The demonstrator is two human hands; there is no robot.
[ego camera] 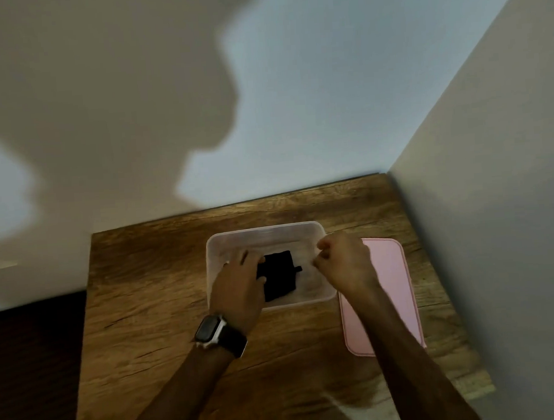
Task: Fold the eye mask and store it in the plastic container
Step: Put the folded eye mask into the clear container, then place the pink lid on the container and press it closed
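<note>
A clear plastic container (264, 231) stands on the wooden table (151, 300). The folded black eye mask (280, 273) lies flat on its bottom, with a short strap end sticking out to the right. My left hand (238, 288) reaches into the container from the near left, and its fingertips hold the mask's left edge. My right hand (344, 257) hovers over the container's right wall with its fingers curled in. Nothing shows in that hand.
A pink lid (393, 288) lies flat on the table just right of the container. Walls close off the table at the back and on the right. My left wrist wears a watch (212, 330). Left of the table is a dark drop.
</note>
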